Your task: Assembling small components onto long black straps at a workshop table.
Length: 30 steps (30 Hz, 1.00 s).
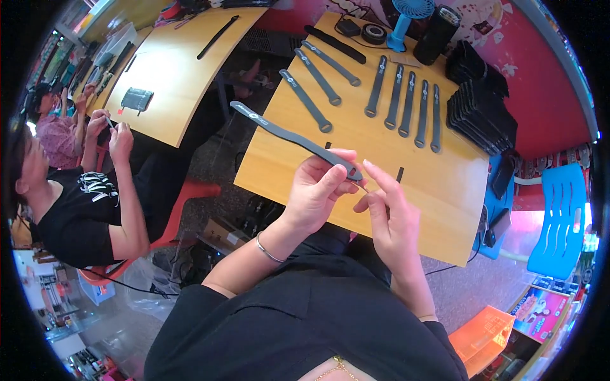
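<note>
My left hand (311, 195) is closed on a dark grey strap (287, 135) with pale print near its far end. The strap slants up to the left above the wooden table (438, 209), and its slotted end lies between my thumb and fingers. Just beside that end, my right hand (397, 222) pinches with thumb and fingers at something small and thin that I cannot make out. Matching straps rest on the table in two groups, a left one (307, 101) and a right one (394, 95). Two short dark pieces lie near the front, one (400, 174) right of my hands.
A stack of black pieces (483, 117) stands at the table's right edge. At the back are a blue fan (401, 25), a black bottle (438, 35) and a tape roll (373, 33). A blue chair (559, 222) is on the right; another person (82, 209) sits left.
</note>
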Available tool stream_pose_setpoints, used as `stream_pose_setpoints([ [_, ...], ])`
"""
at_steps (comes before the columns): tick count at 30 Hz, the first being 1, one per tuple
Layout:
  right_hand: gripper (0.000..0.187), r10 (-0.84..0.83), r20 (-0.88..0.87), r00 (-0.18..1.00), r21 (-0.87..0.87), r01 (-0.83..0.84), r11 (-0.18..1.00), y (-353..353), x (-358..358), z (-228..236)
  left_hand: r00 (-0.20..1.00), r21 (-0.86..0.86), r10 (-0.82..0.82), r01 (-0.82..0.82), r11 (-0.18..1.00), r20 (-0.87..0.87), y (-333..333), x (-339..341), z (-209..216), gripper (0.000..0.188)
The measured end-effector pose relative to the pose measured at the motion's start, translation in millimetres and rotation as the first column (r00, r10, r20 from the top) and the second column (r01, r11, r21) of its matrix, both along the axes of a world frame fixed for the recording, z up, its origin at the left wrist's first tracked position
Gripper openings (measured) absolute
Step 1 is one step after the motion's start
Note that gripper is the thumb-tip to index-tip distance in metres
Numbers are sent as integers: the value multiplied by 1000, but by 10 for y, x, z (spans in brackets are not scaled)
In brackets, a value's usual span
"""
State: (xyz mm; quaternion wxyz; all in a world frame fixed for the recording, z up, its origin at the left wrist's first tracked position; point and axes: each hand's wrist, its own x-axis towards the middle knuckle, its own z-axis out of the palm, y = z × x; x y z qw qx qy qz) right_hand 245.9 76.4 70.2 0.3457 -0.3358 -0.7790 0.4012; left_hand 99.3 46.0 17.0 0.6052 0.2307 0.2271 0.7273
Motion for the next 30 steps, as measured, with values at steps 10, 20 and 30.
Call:
stream_pose_setpoints([
  [10, 39, 33, -43, 999, -150, -39, 988, 34, 62, 29, 984, 18, 51, -48, 999, -171, 34, -11, 6, 25],
  [20, 33, 120, -125, 985, -356, -157, 921, 9, 42, -73, 892, -40, 138, -172, 984, -430, -87, -94, 128, 21],
  [30, 31, 82, -152, 985, -341, -130, 931, 75, 220, -392, 961, 17, 0, 4, 1000, -276, 8, 55, 62, 27],
])
